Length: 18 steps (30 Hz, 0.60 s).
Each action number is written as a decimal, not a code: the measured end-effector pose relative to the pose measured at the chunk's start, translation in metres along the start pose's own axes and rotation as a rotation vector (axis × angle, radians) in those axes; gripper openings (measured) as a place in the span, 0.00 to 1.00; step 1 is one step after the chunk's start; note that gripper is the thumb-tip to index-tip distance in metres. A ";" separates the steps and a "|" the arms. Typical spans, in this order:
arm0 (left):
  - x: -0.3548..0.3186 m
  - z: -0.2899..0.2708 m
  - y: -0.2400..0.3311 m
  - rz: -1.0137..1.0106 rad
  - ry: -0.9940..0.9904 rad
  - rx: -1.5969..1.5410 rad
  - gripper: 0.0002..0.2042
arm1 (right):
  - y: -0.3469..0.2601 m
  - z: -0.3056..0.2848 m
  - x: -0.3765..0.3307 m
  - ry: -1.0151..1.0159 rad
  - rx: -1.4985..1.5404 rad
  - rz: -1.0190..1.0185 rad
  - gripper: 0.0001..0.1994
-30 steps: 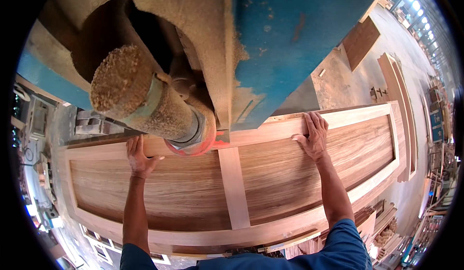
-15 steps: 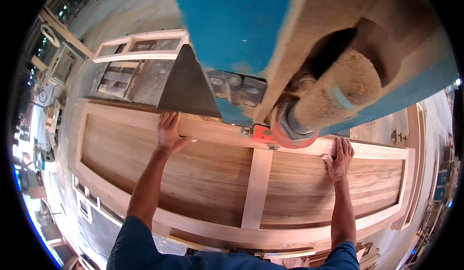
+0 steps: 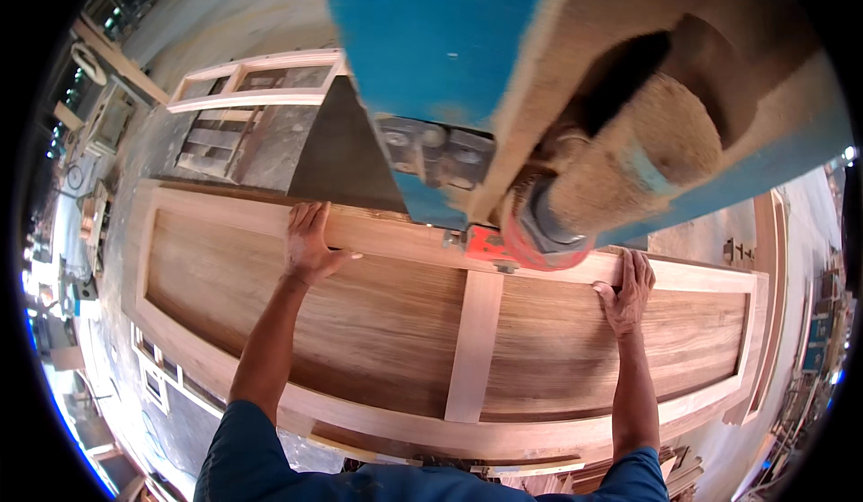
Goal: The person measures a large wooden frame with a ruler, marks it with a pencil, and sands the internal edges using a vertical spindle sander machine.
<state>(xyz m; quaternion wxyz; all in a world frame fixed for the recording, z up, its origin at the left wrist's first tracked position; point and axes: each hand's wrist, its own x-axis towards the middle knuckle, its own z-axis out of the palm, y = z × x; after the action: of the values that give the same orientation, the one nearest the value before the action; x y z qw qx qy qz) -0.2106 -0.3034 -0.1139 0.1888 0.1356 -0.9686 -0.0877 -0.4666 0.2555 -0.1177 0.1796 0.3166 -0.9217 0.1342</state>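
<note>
A long wooden door (image 3: 475, 349) with two recessed panels, divided by a pale crosspiece, lies lengthwise in front of me. My left hand (image 3: 308, 248) grips its far rail left of the middle, fingers over the edge and thumb stretched to the right. Further right, my right hand (image 3: 629, 295) is hooked over the same rail, thumb on the near side. Between my hands, a blue machine (image 3: 431, 44) overhangs the far rail. Its red guard (image 3: 485, 243) and a round, dust-covered spindle part (image 3: 548, 223) sit right at that rail, hiding part of it.
Beyond the door at the left, a pale wooden frame (image 3: 252, 99) rests above a slatted pallet (image 3: 216, 142). Long boards (image 3: 771, 259) stand past the door's right end. Sawdust coats the machine's underside. Stacked timber (image 3: 679, 475) shows near my right elbow.
The whole view has shifted slightly. Both hands keep their hold on the far rail, and the door stays in nearly the same place against the machine.
</note>
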 end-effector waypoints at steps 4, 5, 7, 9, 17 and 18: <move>-0.010 0.011 -0.010 -0.004 0.001 0.027 0.54 | -0.013 -0.007 0.011 0.024 -0.005 -0.033 0.50; -0.008 0.009 -0.011 -0.005 0.005 0.039 0.55 | -0.015 -0.009 0.015 0.020 0.001 -0.048 0.49; 0.004 0.005 0.000 0.042 -0.052 0.092 0.58 | -0.010 -0.008 0.015 0.004 -0.027 -0.100 0.51; 0.025 -0.010 0.033 0.102 -0.104 0.154 0.57 | -0.012 -0.009 0.018 -0.011 -0.054 -0.140 0.52; 0.070 0.007 0.073 0.433 -0.329 -0.064 0.48 | -0.057 0.003 0.062 -0.327 0.088 -0.171 0.55; 0.068 0.011 0.074 0.455 -0.277 -0.049 0.46 | -0.058 0.007 0.060 -0.274 0.081 -0.193 0.55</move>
<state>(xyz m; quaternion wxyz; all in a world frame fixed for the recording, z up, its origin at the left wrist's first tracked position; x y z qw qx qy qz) -0.2924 -0.2524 -0.0840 0.0724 -0.1034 -0.9884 -0.0844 -0.4755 0.1763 -0.0910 0.0515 0.4261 -0.8966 0.1087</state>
